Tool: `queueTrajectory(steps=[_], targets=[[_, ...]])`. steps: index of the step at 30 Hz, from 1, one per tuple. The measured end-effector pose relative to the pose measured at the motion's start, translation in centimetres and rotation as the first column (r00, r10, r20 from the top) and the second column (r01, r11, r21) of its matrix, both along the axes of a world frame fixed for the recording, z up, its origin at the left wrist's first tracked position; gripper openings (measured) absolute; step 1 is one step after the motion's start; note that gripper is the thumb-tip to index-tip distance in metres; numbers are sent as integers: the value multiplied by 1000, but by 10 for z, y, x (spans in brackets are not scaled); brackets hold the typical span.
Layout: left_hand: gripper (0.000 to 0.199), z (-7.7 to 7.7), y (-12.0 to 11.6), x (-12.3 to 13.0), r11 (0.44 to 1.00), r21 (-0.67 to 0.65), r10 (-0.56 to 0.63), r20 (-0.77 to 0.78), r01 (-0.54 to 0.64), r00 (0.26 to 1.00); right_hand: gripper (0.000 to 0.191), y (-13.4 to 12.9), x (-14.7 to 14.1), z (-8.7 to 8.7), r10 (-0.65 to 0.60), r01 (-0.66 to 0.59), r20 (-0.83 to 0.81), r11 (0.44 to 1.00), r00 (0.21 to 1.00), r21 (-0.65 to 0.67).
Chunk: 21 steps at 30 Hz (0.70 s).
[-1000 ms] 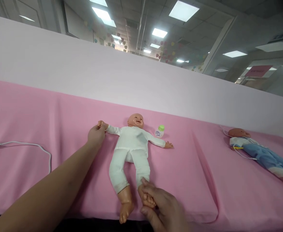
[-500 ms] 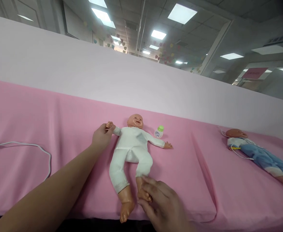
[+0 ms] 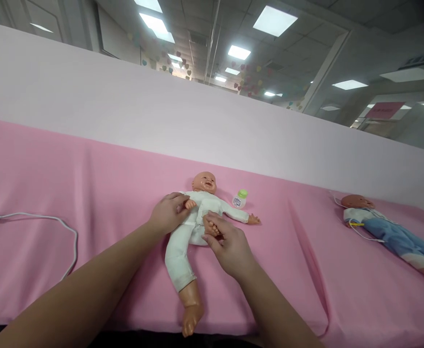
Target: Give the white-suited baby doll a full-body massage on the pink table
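Note:
A baby doll (image 3: 181,249) in white clothes lies on its back on the pink sheet, head toward the wall. My left hand (image 3: 168,212) is closed around the doll's arm on the left, near its small hand, which lies over the chest. In my right hand (image 3: 230,244) is the doll's foot on the right, its leg folded up so the foot is over the belly. The other leg lies straight toward the front edge, and the other arm is stretched out to the right. Beside the doll's head stands a small bottle (image 3: 240,199) with a green cap.
Farther right lies a second doll (image 3: 389,234) in blue and white, with a thin white cord around it. A white cable (image 3: 45,215) runs over the pink sheet (image 3: 34,174) at the left. Behind rises a white padded wall (image 3: 182,116) below glass panes.
My left hand has brought the doll's arm inward across its chest. My right hand has lifted the doll's foot from near the front edge up to the belly, bending the leg.

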State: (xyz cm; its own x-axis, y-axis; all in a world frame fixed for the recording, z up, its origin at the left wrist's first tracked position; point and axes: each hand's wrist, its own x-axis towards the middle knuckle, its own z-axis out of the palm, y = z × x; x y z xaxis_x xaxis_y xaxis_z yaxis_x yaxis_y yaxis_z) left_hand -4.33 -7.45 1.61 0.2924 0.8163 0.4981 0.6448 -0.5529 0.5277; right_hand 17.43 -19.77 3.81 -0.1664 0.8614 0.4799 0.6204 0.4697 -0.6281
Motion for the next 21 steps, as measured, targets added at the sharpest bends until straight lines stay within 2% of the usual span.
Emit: queueTrajectory(steps=[4, 7, 9, 11, 14, 16, 18, 21], targets=[[37, 2, 1, -2, 999, -38, 34, 88, -30, 996, 45, -11, 1, 2, -1, 1, -38, 1000, 999, 19], [33, 2, 7, -10, 982, -154, 151, 267, -112, 952, 39, -37, 6, 7, -26, 28, -30, 998, 999, 58], [33, 2, 14, -19, 946, -277, 273, 393, -170, 878, 33, -59, 11, 7, -19, 20, -19, 995, 1000, 94], [36, 1, 22, -29, 892, -411, 391, 485, -190, 782, 37, -80, 17, 0, 3, -1, -13, 989, 1000, 146], [36, -1, 31, -38, 824, -547, 510, 606, -146, 610, 53, -102, 24, -20, 69, -70, 12, 977, 998, 202], [35, -3, 35, -39, 807, -580, 544, 653, -114, 528, 58, -111, 26, -37, 105, -107, 26, 980, 994, 167], [34, -5, 37, -38, 806, -581, 545, 657, -111, 521, 53, -115, 25, -51, 112, -113, 20, 991, 994, 77], [36, -12, 39, -36, 837, -519, 504, 614, -170, 608, 49, -116, 20, -64, 149, -149, 23, 989, 989, 11]])
